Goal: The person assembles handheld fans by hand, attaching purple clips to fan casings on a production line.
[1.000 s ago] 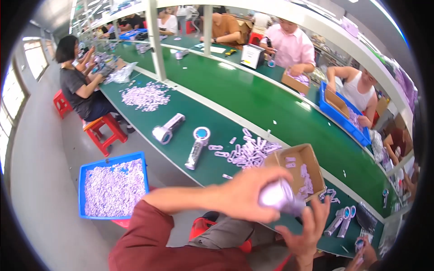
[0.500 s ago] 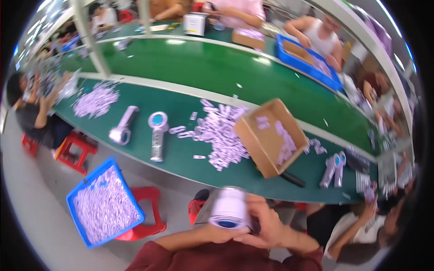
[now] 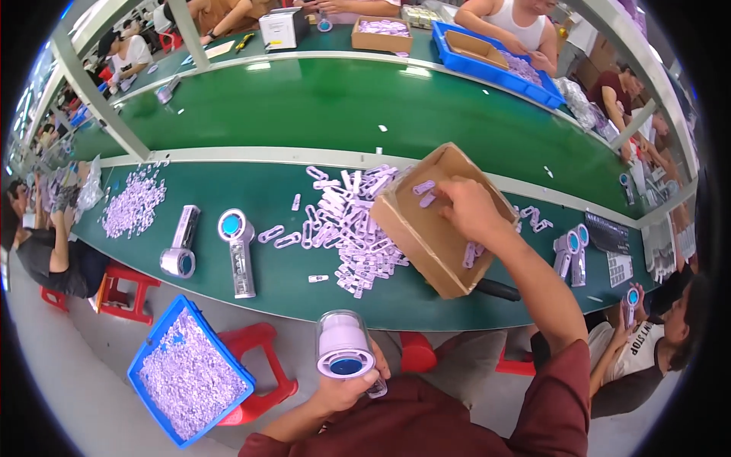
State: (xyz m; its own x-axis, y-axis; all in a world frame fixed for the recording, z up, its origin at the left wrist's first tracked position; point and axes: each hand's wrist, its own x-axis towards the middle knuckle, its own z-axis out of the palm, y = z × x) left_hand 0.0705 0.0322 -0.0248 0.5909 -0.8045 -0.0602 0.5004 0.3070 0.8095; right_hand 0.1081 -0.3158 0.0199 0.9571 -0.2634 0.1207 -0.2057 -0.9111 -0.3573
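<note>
My left hand (image 3: 354, 392) is closed around the handle of a lilac handheld fan (image 3: 344, 340). The fan's clear, round head with its blue centre points up in front of my body. Over at the right, my right hand (image 3: 466, 206) reaches down into an open cardboard box (image 3: 415, 238), fingers apart and bent. Two lilac oblong pieces (image 3: 423, 187) lie in the box right beside its fingertips. More such pieces sit in the box's near corner, partly behind my forearm. Left of the box spreads a heap of the same lilac pieces (image 3: 350, 228).
Two more fans (image 3: 241, 263) lie on the green bench at left, near a pile of small lilac parts (image 3: 135, 202). A blue tray (image 3: 137, 373) of lilac parts rests on a red stool (image 3: 263, 358). A black handle (image 3: 499, 290) sticks out under the box. Co-workers sit around.
My right hand has left the fan and moved up and right into the cardboard box. My left hand keeps the fan, now slightly further left in view. The view has shifted a little.
</note>
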